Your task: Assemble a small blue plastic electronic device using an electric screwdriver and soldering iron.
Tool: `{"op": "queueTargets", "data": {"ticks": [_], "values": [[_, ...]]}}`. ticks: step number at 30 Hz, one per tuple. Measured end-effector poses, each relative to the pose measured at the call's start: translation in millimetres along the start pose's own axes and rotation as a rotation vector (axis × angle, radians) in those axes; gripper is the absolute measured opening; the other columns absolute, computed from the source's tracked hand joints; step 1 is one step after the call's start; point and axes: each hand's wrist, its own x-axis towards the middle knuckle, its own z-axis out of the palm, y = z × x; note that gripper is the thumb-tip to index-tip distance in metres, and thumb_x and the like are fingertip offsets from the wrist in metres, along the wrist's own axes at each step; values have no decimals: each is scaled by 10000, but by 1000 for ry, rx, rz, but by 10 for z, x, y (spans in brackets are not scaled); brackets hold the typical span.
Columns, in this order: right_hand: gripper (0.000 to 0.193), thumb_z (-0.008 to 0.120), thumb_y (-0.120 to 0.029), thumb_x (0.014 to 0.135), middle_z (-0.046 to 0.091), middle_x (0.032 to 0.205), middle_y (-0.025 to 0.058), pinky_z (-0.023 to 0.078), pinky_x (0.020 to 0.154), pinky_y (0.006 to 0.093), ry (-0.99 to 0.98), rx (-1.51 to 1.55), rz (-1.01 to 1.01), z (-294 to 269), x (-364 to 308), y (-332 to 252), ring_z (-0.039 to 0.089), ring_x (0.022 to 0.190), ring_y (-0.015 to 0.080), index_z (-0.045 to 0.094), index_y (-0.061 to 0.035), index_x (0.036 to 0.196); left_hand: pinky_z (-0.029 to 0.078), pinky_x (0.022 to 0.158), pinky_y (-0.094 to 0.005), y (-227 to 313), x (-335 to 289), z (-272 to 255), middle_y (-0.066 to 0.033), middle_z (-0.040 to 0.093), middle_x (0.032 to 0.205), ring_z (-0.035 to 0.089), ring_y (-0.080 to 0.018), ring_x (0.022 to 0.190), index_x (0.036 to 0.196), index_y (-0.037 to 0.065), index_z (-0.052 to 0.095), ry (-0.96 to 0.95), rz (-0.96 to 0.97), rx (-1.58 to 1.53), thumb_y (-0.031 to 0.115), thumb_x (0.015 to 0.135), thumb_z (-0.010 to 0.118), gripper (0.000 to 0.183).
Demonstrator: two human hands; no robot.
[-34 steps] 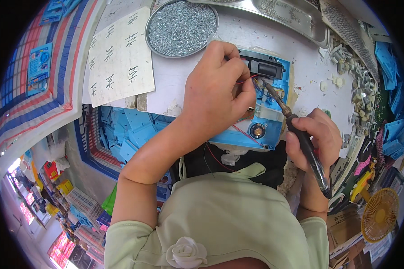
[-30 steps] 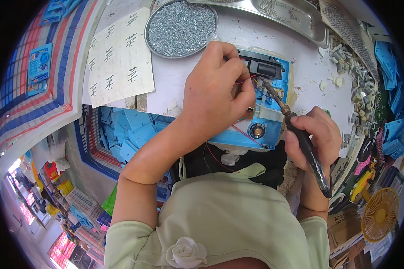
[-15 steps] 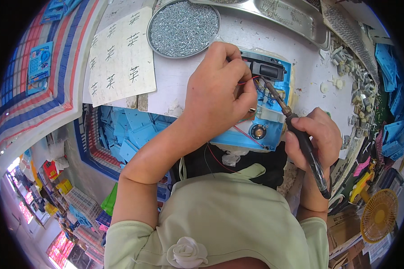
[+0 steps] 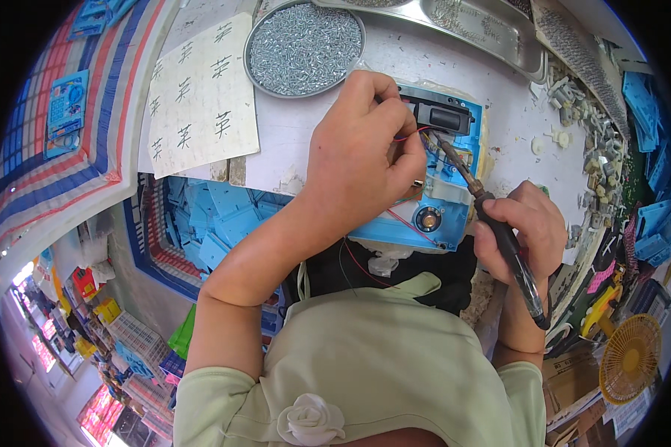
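Note:
A blue plastic device shell [image 4: 446,216] lies open on the white table [image 4: 291,141], with a black box part [image 4: 441,117] and red wires inside. My left hand [image 4: 361,149] rests on its left half and pinches a thin red wire [image 4: 412,135] near the middle. My right hand [image 4: 522,223] grips a black-handled soldering iron [image 4: 499,235] like a pen. The iron's tip [image 4: 441,141] points up-left into the shell, close to my left fingertips.
A round metal dish of small screws [image 4: 304,46] stands behind my left hand. A paper sheet with tally marks [image 4: 201,97] lies at left. Metal trays [image 4: 470,26] line the back, small parts [image 4: 593,149] lie right, several blue shells [image 4: 216,220] fill a bin below.
Almost nothing has moved. My hands hold the same pose; the whole view has shifted very slightly downward.

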Motion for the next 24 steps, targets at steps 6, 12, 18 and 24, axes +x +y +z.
{"op": "queueTargets", "data": {"ticks": [6, 12, 18, 24], "values": [[281, 791, -71, 751, 614, 686, 50, 381, 490, 326, -5, -3, 45, -29, -5, -18, 501, 531, 215, 678, -62, 1007, 510, 662, -314, -4, -3, 10, -108, 539, 983, 599, -214, 772, 816, 9, 651, 0, -7, -8, 12, 744, 727, 105], [260, 786, -76, 746, 651, 721, 63, 400, 498, 322, -9, 15, 76, -55, -2, -1, 524, 541, 219, 685, -57, 985, 514, 657, -314, -9, 2, 11, -109, 548, 989, 602, -212, 772, 810, 11, 650, 10, 20, 11, 11, 739, 730, 108], [242, 779, -69, 738, 664, 740, 59, 424, 508, 315, -35, -7, 91, -44, 26, 45, 548, 550, 215, 686, -51, 961, 530, 647, -315, -13, 9, 32, -107, 557, 977, 607, -216, 779, 804, 11, 647, 20, 32, 28, 2, 722, 738, 123], [259, 775, -60, 733, 674, 768, 51, 432, 508, 315, -44, -7, 82, -4, 55, 57, 549, 549, 210, 682, -53, 975, 533, 651, -316, -14, 6, 50, -104, 560, 979, 612, -223, 787, 796, 13, 643, 24, 16, 35, 0, 716, 742, 128]]}}
